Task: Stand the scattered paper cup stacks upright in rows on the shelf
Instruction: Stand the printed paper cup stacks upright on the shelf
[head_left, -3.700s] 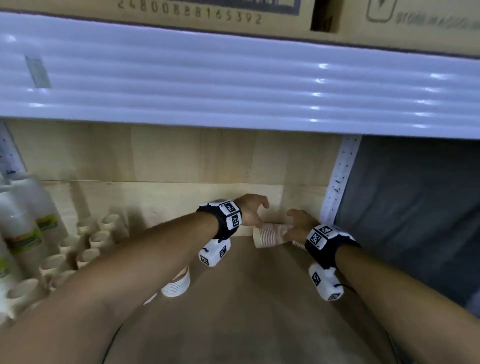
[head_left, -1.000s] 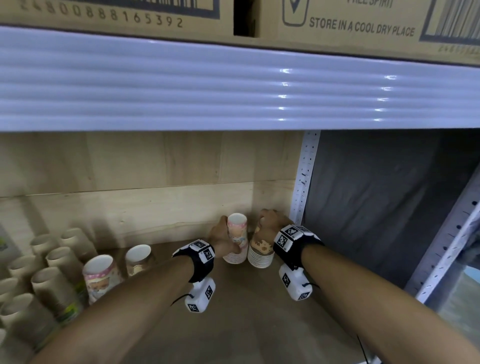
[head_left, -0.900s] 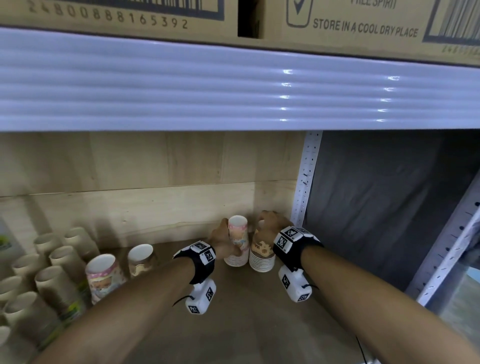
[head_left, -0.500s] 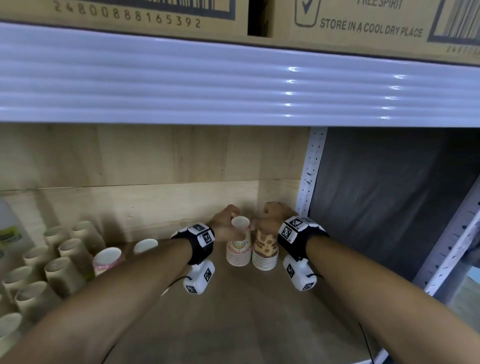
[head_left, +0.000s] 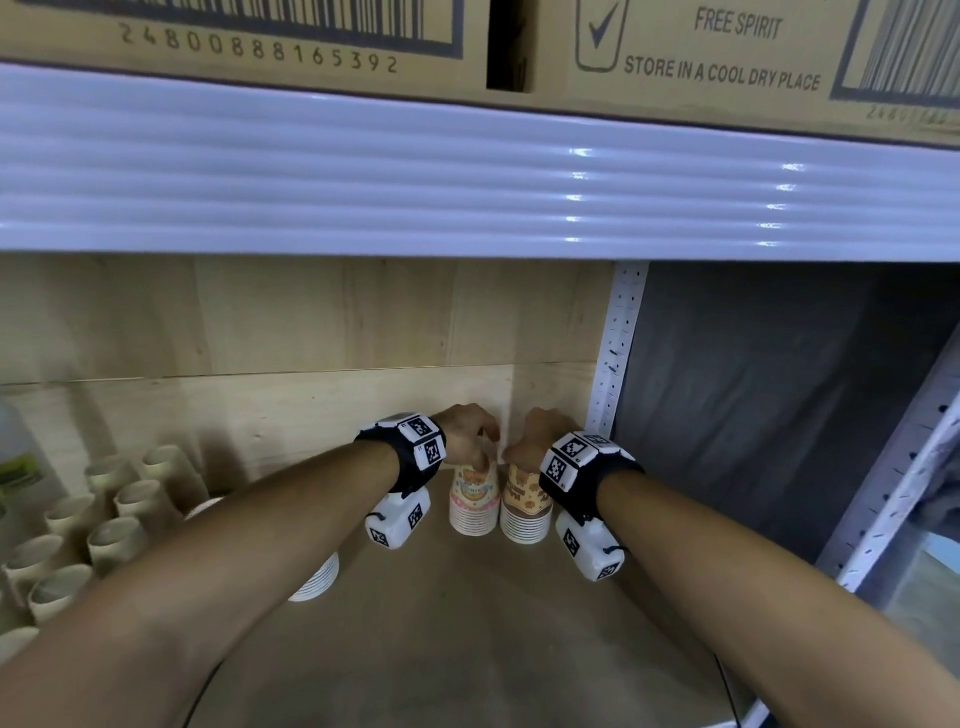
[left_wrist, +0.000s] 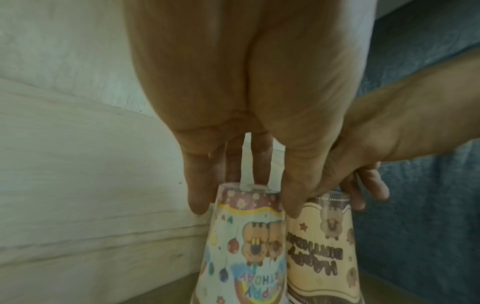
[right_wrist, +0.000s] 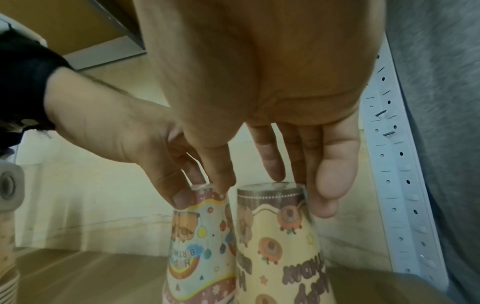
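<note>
Cup stacks at shelf's (head_left: 467, 639) back right corner: pink stack (head_left: 474, 501) and brown stack (head_left: 524, 506), touching, long axes vertical, rims down, bases up. Left hand (head_left: 467, 434) pinching pink stack's top; right hand (head_left: 530, 436) gripping brown stack's top. Fingertip contact clear only from wrist views; plain cup rows (head_left: 104, 519) at left edge only from head view.

The pink-banded printed paper cup stack (head_left: 474, 501) and the brown-banded yellow printed paper cup stack (head_left: 524, 512), previously lying flat in the shelf corner, now stand inverted side by side, fingertips of the left hand (head_left: 467, 434) and right hand (head_left: 535, 436) on top.
</note>
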